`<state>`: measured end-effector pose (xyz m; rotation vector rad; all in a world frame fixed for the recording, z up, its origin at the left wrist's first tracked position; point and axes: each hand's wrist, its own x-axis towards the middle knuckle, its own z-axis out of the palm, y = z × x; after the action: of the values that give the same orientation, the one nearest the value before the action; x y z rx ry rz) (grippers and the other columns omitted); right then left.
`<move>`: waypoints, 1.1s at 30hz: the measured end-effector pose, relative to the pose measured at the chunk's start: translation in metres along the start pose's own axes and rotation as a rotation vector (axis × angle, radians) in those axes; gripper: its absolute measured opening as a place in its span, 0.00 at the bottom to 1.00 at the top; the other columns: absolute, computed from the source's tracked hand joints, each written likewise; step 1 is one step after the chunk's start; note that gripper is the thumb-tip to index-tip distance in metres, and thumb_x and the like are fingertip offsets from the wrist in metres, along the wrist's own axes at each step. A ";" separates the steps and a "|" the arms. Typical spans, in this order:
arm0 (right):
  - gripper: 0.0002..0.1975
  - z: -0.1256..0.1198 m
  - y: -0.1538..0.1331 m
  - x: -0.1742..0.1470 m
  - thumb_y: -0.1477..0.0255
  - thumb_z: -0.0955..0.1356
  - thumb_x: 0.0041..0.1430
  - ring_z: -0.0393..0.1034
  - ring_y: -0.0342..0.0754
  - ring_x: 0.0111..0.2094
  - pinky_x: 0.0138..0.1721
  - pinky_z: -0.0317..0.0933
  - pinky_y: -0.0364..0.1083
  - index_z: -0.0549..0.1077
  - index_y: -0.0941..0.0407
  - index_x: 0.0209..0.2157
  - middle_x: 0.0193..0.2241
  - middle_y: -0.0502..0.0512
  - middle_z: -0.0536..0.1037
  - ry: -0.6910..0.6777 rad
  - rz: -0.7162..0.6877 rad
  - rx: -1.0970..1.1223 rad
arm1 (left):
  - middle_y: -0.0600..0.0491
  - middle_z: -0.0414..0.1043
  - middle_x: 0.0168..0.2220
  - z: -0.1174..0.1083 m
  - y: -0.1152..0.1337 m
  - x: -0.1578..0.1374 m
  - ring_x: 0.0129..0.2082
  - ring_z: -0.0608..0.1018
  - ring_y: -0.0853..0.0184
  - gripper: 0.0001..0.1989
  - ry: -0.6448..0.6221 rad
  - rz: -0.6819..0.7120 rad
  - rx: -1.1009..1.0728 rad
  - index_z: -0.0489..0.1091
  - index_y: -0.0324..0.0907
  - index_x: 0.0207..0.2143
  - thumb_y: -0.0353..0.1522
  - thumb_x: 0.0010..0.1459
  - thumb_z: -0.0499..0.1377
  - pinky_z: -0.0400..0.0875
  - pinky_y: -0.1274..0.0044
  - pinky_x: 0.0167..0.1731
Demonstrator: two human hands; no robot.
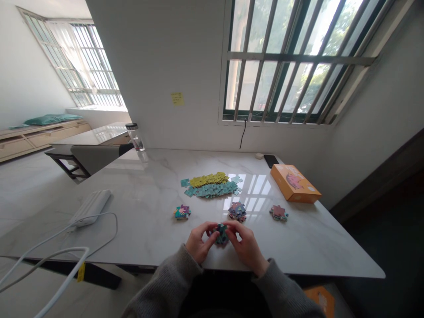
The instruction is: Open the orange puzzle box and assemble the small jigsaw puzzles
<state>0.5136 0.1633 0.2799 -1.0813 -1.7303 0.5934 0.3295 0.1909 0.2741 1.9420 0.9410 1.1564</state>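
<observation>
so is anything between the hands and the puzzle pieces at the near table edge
Nothing visible: the left hand and right hand both touch the teal puzzle pieces. The purplish pile lies beyond them, not in between.

Head-worn cam; fwd & down; tabletop (150, 176) close

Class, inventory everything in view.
held pieces: several, mostly teal, front
yellow pieces: many, yellow, centre
teal pieces: many, teal, centre
puzzle stacks: three, multicoloured, nearer
box: one, orange, right
phone: one, black, behind box
round object: one, white, by phone
bottle: one, clear, back left
block: one, white, left
cables: several, white, left
note: one, yellow, wall
windows: several, grey bars, walls
cushion: one, green, bench
tables: two, white, front, left
floor object: one, orange, right
left hand, right hand: one each, grey sleeves, front
</observation>
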 end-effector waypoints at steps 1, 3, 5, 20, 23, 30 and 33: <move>0.10 -0.001 0.001 0.001 0.67 0.64 0.67 0.70 0.45 0.29 0.33 0.68 0.45 0.73 0.54 0.45 0.28 0.51 0.75 -0.009 0.046 0.052 | 0.51 0.77 0.33 -0.001 0.000 0.000 0.31 0.76 0.67 0.12 -0.001 0.009 0.012 0.73 0.40 0.44 0.38 0.63 0.57 0.74 0.74 0.35; 0.11 -0.002 0.004 0.004 0.64 0.65 0.66 0.71 0.45 0.28 0.32 0.67 0.44 0.74 0.55 0.43 0.27 0.51 0.76 -0.018 0.122 0.141 | 0.52 0.76 0.34 -0.003 0.001 0.000 0.31 0.76 0.67 0.12 0.030 0.041 0.044 0.71 0.41 0.47 0.35 0.63 0.57 0.74 0.73 0.36; 0.13 -0.003 0.006 0.006 0.61 0.66 0.64 0.71 0.46 0.29 0.32 0.66 0.44 0.74 0.56 0.42 0.28 0.51 0.77 0.002 0.175 0.199 | 0.49 0.75 0.39 -0.005 0.003 0.000 0.36 0.76 0.65 0.14 0.057 0.112 0.106 0.69 0.42 0.50 0.33 0.61 0.58 0.74 0.72 0.40; 0.17 -0.005 0.007 0.005 0.60 0.63 0.66 0.71 0.48 0.33 0.38 0.66 0.46 0.73 0.56 0.48 0.31 0.52 0.76 0.064 0.207 0.111 | 0.48 0.70 0.48 -0.066 -0.017 0.011 0.49 0.71 0.58 0.11 0.063 0.298 0.465 0.70 0.44 0.38 0.25 0.51 0.59 0.66 0.62 0.53; 0.16 -0.005 0.006 0.005 0.62 0.62 0.67 0.69 0.47 0.33 0.39 0.65 0.46 0.72 0.56 0.49 0.30 0.52 0.75 0.071 0.170 0.063 | 0.49 0.71 0.47 -0.104 -0.042 0.018 0.48 0.70 0.58 0.08 0.087 0.211 0.480 0.70 0.44 0.36 0.26 0.52 0.58 0.66 0.63 0.52; 0.13 -0.004 0.004 0.004 0.66 0.62 0.67 0.69 0.47 0.34 0.39 0.64 0.45 0.73 0.54 0.47 0.32 0.52 0.75 0.005 0.138 -0.020 | 0.49 0.73 0.45 -0.136 -0.088 0.018 0.47 0.71 0.58 0.06 0.094 0.153 0.546 0.70 0.43 0.33 0.27 0.50 0.58 0.66 0.64 0.51; 0.12 -0.004 0.004 0.003 0.67 0.62 0.68 0.70 0.47 0.34 0.40 0.64 0.46 0.73 0.54 0.46 0.33 0.52 0.76 -0.002 0.129 -0.028 | 0.49 0.73 0.45 -0.133 -0.093 0.018 0.46 0.72 0.58 0.07 0.087 0.144 0.554 0.70 0.43 0.33 0.26 0.49 0.58 0.66 0.64 0.51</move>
<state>0.5187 0.1673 0.2802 -1.2186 -1.6839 0.6520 0.1928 0.2774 0.2544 2.4428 1.2887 1.1492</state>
